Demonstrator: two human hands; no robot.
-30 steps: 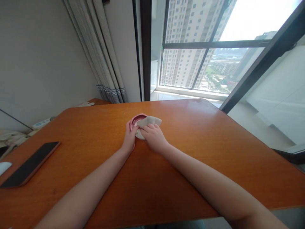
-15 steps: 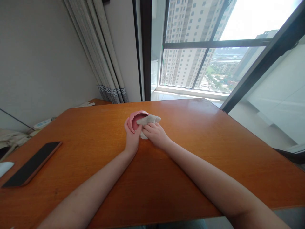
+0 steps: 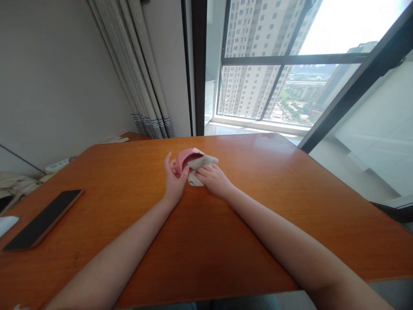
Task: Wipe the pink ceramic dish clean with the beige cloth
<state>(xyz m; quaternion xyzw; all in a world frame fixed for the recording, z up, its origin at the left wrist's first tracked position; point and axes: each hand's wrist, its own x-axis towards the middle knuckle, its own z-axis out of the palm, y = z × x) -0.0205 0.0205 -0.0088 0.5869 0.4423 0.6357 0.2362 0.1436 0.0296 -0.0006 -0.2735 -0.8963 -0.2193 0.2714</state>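
A pink bowl (image 3: 184, 157) is tipped on its side over the middle of the wooden table, its hollow turned toward me and to the right. My left hand (image 3: 175, 180) grips it from the left, thumb at the near rim and one finger lifted away from the wall. A pale grey cloth (image 3: 203, 161) lies across the bowl's mouth, and a loose fold hangs below. Bunched in my right hand (image 3: 213, 178), the cloth presses against the rim and the inside. My right fingertips are partly hidden by the cloth.
On the left side of the wooden table (image 3: 258, 241) lies a flat black panel with a brown edge (image 3: 45, 219). A white object (image 3: 7, 224) sits at the far left edge. Beyond the table are a grey curtain (image 3: 142, 77) and a large window (image 3: 284, 60).
The bowl has turned so that its opening looks narrower. My left fingers have shifted on it, one lifting off. The cloth's lower fold shows more, and my right hand has moved slightly right.
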